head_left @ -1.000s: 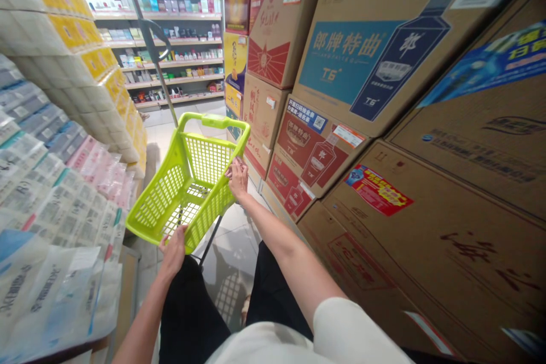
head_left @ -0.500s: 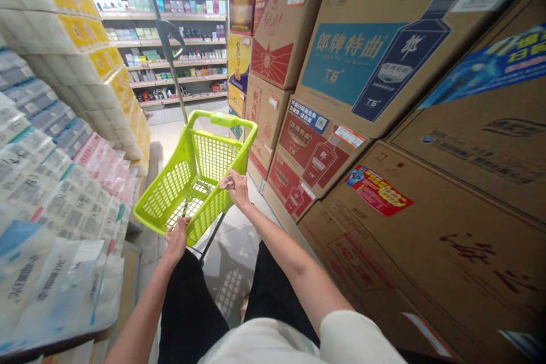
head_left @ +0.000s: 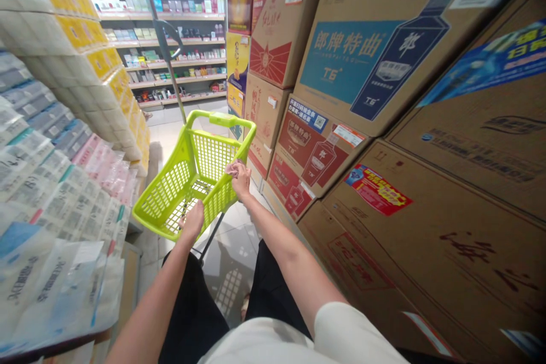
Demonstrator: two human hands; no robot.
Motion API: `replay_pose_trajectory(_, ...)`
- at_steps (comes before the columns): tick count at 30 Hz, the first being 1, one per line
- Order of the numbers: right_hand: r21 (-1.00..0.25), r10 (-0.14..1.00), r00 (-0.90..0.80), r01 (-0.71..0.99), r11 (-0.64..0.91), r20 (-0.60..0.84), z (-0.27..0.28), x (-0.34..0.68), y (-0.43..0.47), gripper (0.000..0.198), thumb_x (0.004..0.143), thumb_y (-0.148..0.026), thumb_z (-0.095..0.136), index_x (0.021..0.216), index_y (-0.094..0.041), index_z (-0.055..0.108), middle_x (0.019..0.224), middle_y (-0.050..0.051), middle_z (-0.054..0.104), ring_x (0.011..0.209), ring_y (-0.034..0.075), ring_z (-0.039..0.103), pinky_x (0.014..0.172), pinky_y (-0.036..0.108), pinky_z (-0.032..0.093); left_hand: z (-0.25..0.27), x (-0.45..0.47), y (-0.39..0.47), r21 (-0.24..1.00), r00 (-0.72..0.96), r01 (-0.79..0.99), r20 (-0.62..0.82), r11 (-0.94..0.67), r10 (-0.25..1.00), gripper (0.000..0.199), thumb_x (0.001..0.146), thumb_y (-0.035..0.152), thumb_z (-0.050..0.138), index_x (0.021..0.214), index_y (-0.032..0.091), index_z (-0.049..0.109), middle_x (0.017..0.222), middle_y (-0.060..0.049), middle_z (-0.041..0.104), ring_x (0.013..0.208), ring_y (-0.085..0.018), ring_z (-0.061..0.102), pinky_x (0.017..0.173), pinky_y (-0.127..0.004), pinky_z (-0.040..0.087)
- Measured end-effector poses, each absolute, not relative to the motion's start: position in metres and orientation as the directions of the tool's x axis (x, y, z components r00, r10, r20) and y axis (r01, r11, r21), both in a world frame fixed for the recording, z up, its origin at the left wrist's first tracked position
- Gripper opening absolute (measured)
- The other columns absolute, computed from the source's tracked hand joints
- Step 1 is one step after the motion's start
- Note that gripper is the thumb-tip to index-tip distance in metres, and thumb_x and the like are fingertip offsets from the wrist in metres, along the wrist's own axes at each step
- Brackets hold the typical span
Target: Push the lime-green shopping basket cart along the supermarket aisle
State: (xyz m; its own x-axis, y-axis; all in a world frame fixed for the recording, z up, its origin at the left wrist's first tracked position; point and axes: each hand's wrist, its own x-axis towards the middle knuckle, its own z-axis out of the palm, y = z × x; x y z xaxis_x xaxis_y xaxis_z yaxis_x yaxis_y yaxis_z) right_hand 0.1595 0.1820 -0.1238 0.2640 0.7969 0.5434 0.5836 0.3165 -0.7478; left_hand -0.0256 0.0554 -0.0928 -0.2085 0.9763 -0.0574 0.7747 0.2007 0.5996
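Observation:
A lime-green plastic shopping cart basket (head_left: 170, 179) with lattice sides stands in front of me on dark legs. My left hand (head_left: 194, 220) is at its near rim, with the fingers curled over the edge and partly hidden. Farther along the same rim, my right hand (head_left: 242, 181) presses a crumpled pinkish cloth (head_left: 232, 168) against the plastic. The fingers are closed round the cloth. I see nothing lying in the basket.
Cartons (head_left: 341, 62) are stacked high close on the right. Wrapped packs with yellow labels (head_left: 77, 34) and plastic-bagged goods (head_left: 55, 205) line the left. A thin pole (head_left: 170, 68) rises by the cart. Stocked shelves (head_left: 170, 40) stand behind.
My right hand has slid a little farther along the rim with the cloth, right and away from me. My left hand has shifted right and slightly up along the near rim.

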Motion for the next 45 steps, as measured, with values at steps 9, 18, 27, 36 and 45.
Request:
replay_pose_trajectory(9, -0.779, 0.720, 0.418, 0.565, 0.271, 0.554, -0.112, 0.170, 0.182, 0.032, 0.082, -0.005, 0.037, 0.103, -0.020, 0.055, 0.114, 0.008, 0.063, 0.111, 0.021, 0.051, 0.099, 0.037, 0.031, -0.106, -0.041, 0.053, 0.535, -0.254, 0.821, 0.030, 0.199, 0.967, 0.046, 0.092, 0.056, 0.029, 0.100, 0.028, 0.064, 0.114, -0.007, 0.067, 0.117, -0.028, 0.049, 0.106, -0.058, 0.019)
replay_pose_trajectory(18, -0.708, 0.705, 0.323, 0.611, 0.354, 0.631, -0.135, 0.156, 0.147, 0.023, 0.086, -0.011, 0.042, 0.099, -0.021, 0.059, 0.112, 0.008, 0.062, 0.109, 0.023, 0.047, 0.097, 0.037, 0.035, -0.106, -0.064, 0.051, 0.493, -0.183, 0.857, 0.013, 0.153, 0.983, 0.050, 0.091, 0.062, 0.026, 0.099, 0.029, 0.063, 0.112, -0.005, 0.067, 0.117, -0.027, 0.049, 0.107, -0.056, 0.019)
replay_pose_trajectory(27, -0.652, 0.716, 0.253, 0.671, 0.354, 0.650, -0.127, 0.166, 0.144, 0.027, 0.085, -0.007, 0.041, 0.099, -0.021, 0.060, 0.112, 0.007, 0.061, 0.105, 0.023, 0.045, 0.097, 0.037, 0.035, -0.102, -0.070, 0.064, 0.507, -0.120, 0.853, -0.033, 0.120, 0.992, 0.050, 0.094, 0.055, 0.020, 0.096, 0.028, 0.063, 0.109, -0.003, 0.067, 0.113, -0.025, 0.051, 0.105, -0.054, 0.023)
replay_pose_trajectory(36, -0.659, 0.726, 0.268, 0.679, 0.324, 0.633, -0.133, 0.153, 0.127, 0.020, 0.086, -0.010, 0.044, 0.092, -0.020, 0.059, 0.108, 0.008, 0.060, 0.102, 0.024, 0.046, 0.094, 0.036, 0.036, -0.112, -0.065, 0.066, 0.529, -0.081, 0.843, -0.057, 0.099, 0.995, 0.056, 0.096, 0.047, 0.012, 0.107, 0.029, 0.064, 0.124, -0.002, 0.065, 0.116, -0.025, 0.051, 0.104, -0.051, 0.026)
replay_pose_trajectory(45, -0.626, 0.776, 0.118, 0.671, 0.397, 0.620, -0.139, 0.146, 0.108, 0.012, 0.086, -0.015, 0.049, 0.085, -0.022, 0.059, 0.096, 0.006, 0.063, 0.095, 0.023, 0.047, 0.089, 0.034, 0.038, -0.108, -0.063, 0.062, 0.526, -0.049, 0.847, -0.065, 0.076, 0.997, 0.060, 0.097, 0.047, 0.009, 0.111, 0.030, 0.064, 0.123, -0.002, 0.065, 0.117, -0.025, 0.051, 0.106, -0.050, 0.027)
